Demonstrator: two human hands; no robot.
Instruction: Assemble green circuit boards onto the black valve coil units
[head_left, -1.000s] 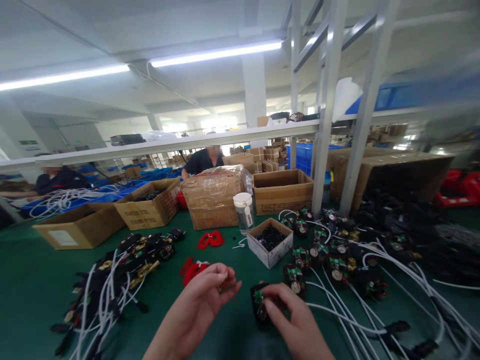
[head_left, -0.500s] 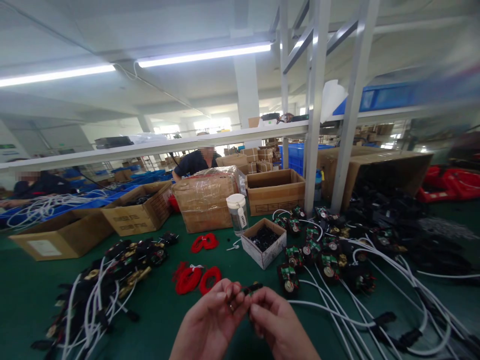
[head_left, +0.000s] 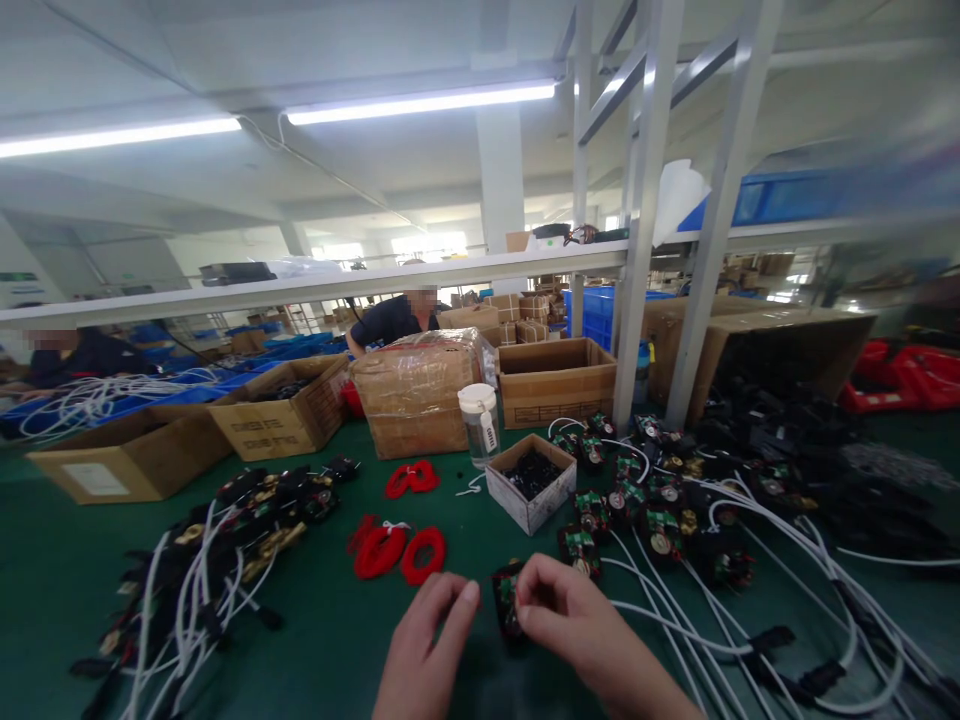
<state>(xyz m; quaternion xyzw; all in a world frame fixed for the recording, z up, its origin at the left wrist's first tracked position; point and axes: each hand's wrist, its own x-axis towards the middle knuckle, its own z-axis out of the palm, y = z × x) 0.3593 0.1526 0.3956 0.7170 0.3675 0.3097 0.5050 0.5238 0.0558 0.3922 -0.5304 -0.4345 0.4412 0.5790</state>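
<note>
Black module (head_left: 508, 600) is low centre, just above the green surface (head_left: 322, 640), pinched in the right hand (head_left: 577, 620) grip. Left hand (head_left: 435, 640) is beside it, half curled; contents unclear. Risk: a fingertip-only pinch may slip and drop it among the white cables (head_left: 679, 628).

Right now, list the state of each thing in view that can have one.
black module, pinched by the right hand
left hand, fingers bent beside the module, grip unclear
white-lidded jar, upright, lid on
small cardboard box, open, black parts inside
taped carton, sealed
brown carton, flaps open
red wire coils, coiled, lying flat
tube lights, lit
</note>
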